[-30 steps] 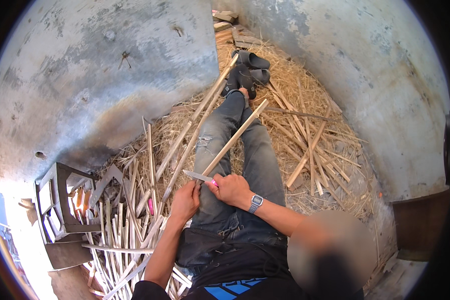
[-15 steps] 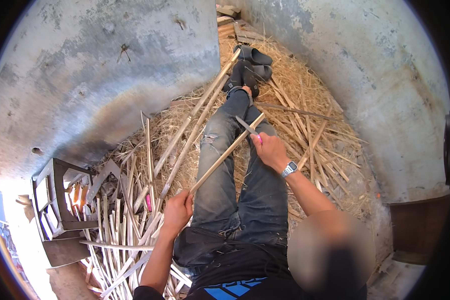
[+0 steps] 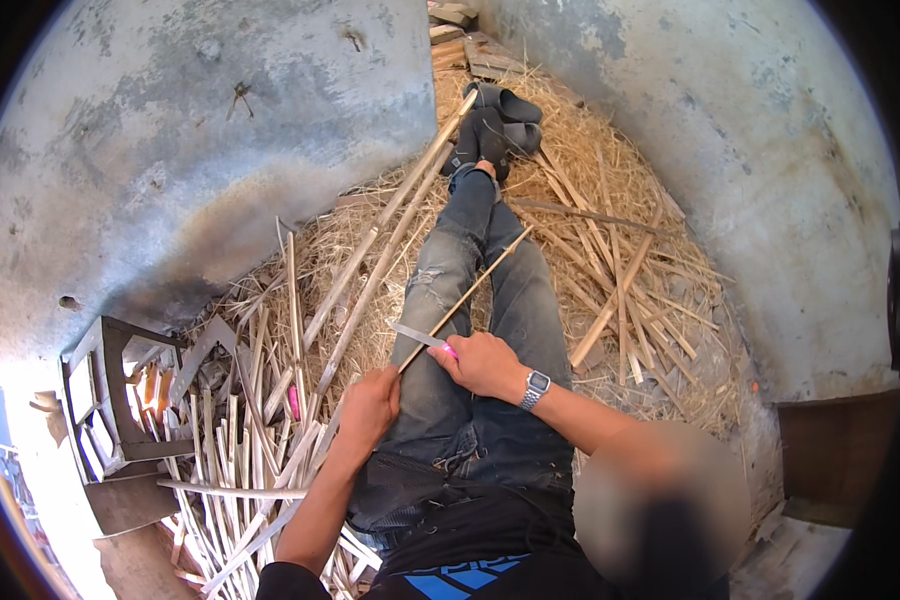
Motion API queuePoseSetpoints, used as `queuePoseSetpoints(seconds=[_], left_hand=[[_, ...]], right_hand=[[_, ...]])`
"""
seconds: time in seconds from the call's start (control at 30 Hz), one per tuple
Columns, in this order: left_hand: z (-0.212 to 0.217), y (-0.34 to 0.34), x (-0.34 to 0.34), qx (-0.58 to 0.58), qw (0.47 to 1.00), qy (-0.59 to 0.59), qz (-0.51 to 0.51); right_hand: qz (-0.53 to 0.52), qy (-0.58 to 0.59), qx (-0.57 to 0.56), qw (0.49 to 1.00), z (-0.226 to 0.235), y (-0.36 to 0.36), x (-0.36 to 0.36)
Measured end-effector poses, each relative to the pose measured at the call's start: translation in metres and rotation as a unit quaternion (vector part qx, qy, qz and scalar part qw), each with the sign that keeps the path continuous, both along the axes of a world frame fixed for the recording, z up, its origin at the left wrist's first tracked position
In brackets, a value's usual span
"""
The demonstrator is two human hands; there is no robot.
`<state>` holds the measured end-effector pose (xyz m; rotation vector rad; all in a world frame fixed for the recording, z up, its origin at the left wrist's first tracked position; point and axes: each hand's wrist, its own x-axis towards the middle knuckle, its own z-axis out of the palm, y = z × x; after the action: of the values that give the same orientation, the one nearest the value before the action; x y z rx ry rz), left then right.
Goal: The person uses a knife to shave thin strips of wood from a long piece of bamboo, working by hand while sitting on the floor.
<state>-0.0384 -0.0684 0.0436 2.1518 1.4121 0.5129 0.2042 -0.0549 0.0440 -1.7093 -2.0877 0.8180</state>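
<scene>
Wooden strip (image 3: 480, 284) is slanting across a worker's outstretched legs, its near end resting in the left hand and its far tip pointing up and to the right. Closest to the camera, a black shirt (image 3: 510, 565) with a blue print is filling the lower edge, and a black pouch (image 3: 378, 500) is lying at the waist. To the left, a dense heap of pale sticks (image 3: 235, 480) is spreading beside the left forearm, while a dark box-shaped frame (image 3: 135, 452) is standing at its outer side. Both hands are grasping: the left hand (image 3: 372, 400) is clenching the strip over the thigh, and the right hand (image 3: 482, 365), below a silver wristwatch (image 3: 536, 389), is gripping the pink handle of a knife (image 3: 418, 336). Its blade is crossing the strip just ahead of the left hand; whether the edge is touching is hard to tell. Worn jeans (image 3: 525, 310) are stretching forward beneath the work. Farther out, loose sticks (image 3: 602, 318) are crisscrossing over straw (image 3: 580, 115) on the right, and two long poles (image 3: 423, 165) are running toward the feet on the left. Gray clogs (image 3: 515, 104) are sitting beside dark footwear (image 3: 485, 130), with weathered walls (image 3: 220, 110) flanking the scene and boards (image 3: 450, 32) stacking up beyond.
</scene>
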Motion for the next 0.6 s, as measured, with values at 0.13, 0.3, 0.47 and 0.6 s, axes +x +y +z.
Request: queuePoseSetpoints(seconds=[0.13,0.3,0.47,0.6], left_hand=[[-0.013,-0.009,-0.004,-0.001,0.999,-0.049,-0.001],[-0.014,-0.008,-0.009,0.012,0.999,-0.029,-0.022],[-0.006,-0.006,-0.005,0.012,0.999,-0.035,-0.015],[-0.014,-0.008,-0.006,0.000,0.998,-0.058,-0.007]], right_hand=[[-0.038,-0.059,0.026,0.997,-0.011,0.008,0.011],[-0.140,-0.052,0.043,0.988,-0.037,0.053,0.073],[-0.144,-0.022,0.045,0.988,-0.043,0.047,0.060],[-0.032,-0.018,-0.022,0.999,-0.014,-0.013,-0.004]])
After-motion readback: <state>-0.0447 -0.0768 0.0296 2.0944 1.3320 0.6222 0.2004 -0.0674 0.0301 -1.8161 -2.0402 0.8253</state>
